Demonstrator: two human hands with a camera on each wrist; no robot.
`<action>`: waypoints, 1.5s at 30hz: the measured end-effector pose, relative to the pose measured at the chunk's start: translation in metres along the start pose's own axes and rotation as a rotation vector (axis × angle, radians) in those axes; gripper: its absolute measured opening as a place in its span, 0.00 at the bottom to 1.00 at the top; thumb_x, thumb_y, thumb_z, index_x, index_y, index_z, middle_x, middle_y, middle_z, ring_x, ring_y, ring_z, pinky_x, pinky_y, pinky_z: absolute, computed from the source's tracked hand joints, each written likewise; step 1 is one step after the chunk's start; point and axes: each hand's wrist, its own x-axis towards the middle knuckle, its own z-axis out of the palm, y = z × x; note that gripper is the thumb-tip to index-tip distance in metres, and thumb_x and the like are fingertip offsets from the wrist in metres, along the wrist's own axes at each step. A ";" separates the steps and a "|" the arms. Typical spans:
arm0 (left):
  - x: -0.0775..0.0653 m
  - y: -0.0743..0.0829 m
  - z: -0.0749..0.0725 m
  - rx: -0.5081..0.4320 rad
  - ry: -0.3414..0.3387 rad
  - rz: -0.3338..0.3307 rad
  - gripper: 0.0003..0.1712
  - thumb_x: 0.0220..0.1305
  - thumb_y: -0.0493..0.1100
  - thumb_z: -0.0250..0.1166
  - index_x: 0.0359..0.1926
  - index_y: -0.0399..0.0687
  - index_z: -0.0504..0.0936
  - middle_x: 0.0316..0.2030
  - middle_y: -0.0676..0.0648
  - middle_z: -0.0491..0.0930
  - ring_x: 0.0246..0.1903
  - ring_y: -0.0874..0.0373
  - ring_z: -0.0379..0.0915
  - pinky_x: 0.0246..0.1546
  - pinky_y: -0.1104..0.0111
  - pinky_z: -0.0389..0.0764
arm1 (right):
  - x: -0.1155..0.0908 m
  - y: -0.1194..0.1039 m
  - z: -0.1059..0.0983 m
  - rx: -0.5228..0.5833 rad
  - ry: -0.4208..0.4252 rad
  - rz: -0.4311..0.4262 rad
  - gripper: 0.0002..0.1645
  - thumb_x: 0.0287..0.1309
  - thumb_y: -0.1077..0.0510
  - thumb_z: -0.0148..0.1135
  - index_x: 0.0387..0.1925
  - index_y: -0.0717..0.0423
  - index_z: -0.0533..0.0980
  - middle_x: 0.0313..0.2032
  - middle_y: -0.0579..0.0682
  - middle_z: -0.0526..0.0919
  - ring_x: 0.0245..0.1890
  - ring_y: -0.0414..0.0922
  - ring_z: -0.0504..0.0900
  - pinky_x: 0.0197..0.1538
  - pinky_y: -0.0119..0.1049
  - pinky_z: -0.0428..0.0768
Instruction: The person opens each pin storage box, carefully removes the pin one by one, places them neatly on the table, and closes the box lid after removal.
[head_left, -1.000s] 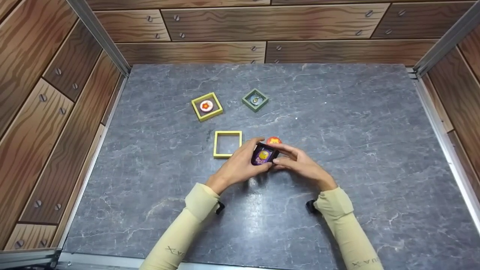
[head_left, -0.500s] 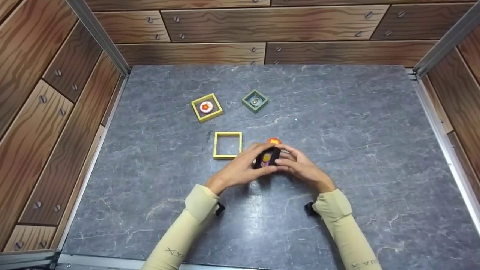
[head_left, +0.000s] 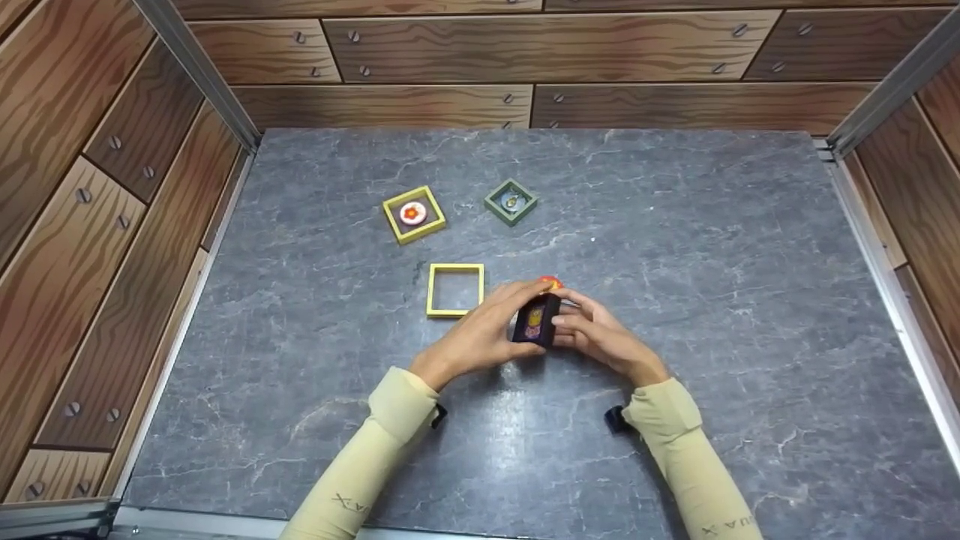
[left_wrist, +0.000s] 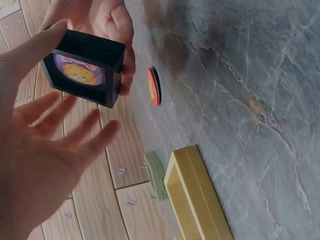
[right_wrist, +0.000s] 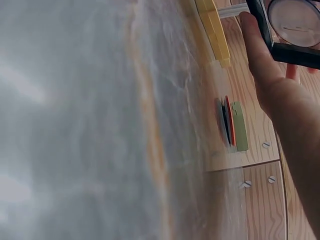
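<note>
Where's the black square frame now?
Head view: the black square frame is held just right of centre, between left hand and right hand, near the red-yellow disc.

Passable over bench (head_left: 735,300) right of right grip (head_left: 607,336). Blocked between that and left grip (head_left: 484,326) by black frame (head_left: 537,321), just ahead by disc (left_wrist: 152,87), just left by near yellow frame (head_left: 430,292); farther ahead, narrow gap between far yellow frame (head_left: 423,232) and green frame (head_left: 523,212).

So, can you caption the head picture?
Left hand and right hand meet at a black frame above a grey table.
</note>
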 end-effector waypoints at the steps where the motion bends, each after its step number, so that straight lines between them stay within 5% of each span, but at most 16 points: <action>1: 0.000 0.000 0.000 -0.014 0.004 0.015 0.53 0.63 0.47 0.77 0.83 0.54 0.59 0.79 0.48 0.65 0.78 0.52 0.62 0.82 0.58 0.66 | 0.000 0.000 0.000 0.003 0.001 -0.001 0.29 0.73 0.67 0.53 0.71 0.59 0.58 0.62 0.53 0.79 0.57 0.48 0.87 0.63 0.41 0.88; 6: 0.002 -0.002 0.004 -0.070 0.014 0.039 0.55 0.61 0.43 0.78 0.83 0.50 0.58 0.78 0.46 0.67 0.76 0.51 0.65 0.81 0.58 0.67 | -0.001 0.001 -0.001 0.001 -0.001 0.001 0.35 0.71 0.68 0.53 0.75 0.63 0.54 0.62 0.52 0.79 0.57 0.47 0.87 0.64 0.40 0.87; 22: 0.007 -0.006 0.007 -0.121 0.032 0.093 0.53 0.52 0.41 0.81 0.76 0.38 0.64 0.73 0.41 0.73 0.71 0.49 0.72 0.79 0.60 0.70 | 0.000 0.002 0.002 0.028 -0.002 0.011 0.25 0.66 0.67 0.57 0.62 0.53 0.66 0.58 0.51 0.81 0.55 0.46 0.86 0.61 0.39 0.88; 45: -0.003 -0.010 -0.004 -0.101 0.029 0.063 0.52 0.57 0.45 0.81 0.78 0.45 0.66 0.74 0.44 0.73 0.74 0.49 0.70 0.80 0.59 0.69 | -0.001 0.001 -0.009 -0.001 -0.069 0.048 0.25 0.72 0.68 0.52 0.67 0.53 0.68 0.61 0.54 0.80 0.56 0.47 0.87 0.64 0.42 0.87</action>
